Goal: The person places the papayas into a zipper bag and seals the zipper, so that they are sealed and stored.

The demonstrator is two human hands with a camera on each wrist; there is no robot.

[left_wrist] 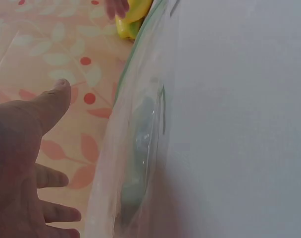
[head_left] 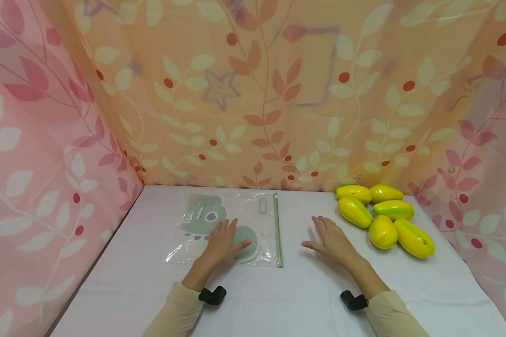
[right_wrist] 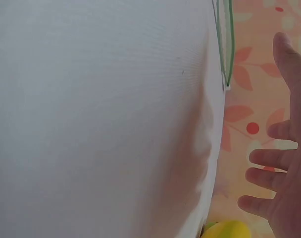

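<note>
A clear zip bag [head_left: 261,234] printed with a grey-green cartoon creature lies flat on the white table, its green zip edge [head_left: 278,229] toward the right. Over the bag's lower middle hovers my left hand [head_left: 222,243], fingers spread and holding nothing; the left wrist view shows the hand [left_wrist: 22,163] apart from the bag [left_wrist: 135,163]. My right hand [head_left: 330,238] is held above the cloth between the bag and the yellow-green fruits, which look like papayas [head_left: 382,232]. Its fingers [right_wrist: 272,157] are extended with nothing in them.
Several of these fruits sit in a cluster at the table's back right. White cloth covers the table [head_left: 286,304]. Patterned curtains [head_left: 253,93] stand behind it and on both sides. A black wrist camera [head_left: 213,296] is on the left wrist, another [head_left: 354,300] on the right.
</note>
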